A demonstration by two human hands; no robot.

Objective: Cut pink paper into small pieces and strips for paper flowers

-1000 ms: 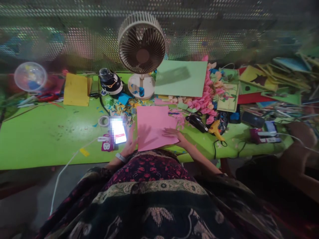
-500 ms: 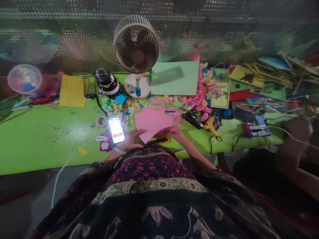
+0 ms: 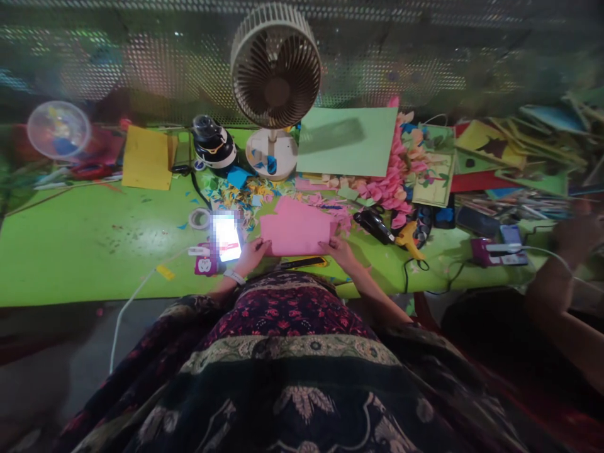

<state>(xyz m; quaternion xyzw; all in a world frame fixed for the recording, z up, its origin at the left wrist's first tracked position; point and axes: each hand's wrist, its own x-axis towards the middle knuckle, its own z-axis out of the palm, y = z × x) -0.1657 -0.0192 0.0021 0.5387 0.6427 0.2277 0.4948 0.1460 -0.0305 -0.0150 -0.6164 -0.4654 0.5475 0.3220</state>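
Note:
A pink sheet of paper (image 3: 296, 228), folded over, lies on the green table (image 3: 94, 239) just in front of me. My left hand (image 3: 253, 253) grips its lower left corner and my right hand (image 3: 338, 247) grips its lower right corner. A dark ruler-like strip with a yellow end (image 3: 302, 263) lies under the paper's near edge. A lit phone (image 3: 225, 236) rests just left of my left hand.
A white fan (image 3: 275, 75) stands at the back, with a pale green sheet (image 3: 346, 139), pink paper flowers (image 3: 394, 182) and paper scraps (image 3: 236, 195) around it. A yellow glue gun (image 3: 406, 238), tape roll (image 3: 199, 218) and yellow sheet (image 3: 147, 157) lie nearby. Another person's arm (image 3: 561, 296) reaches in at the right.
The flat pink sheet has been folded over toward the back. Both hands slid from resting on it to gripping its near corners, uncovering the dark strip.

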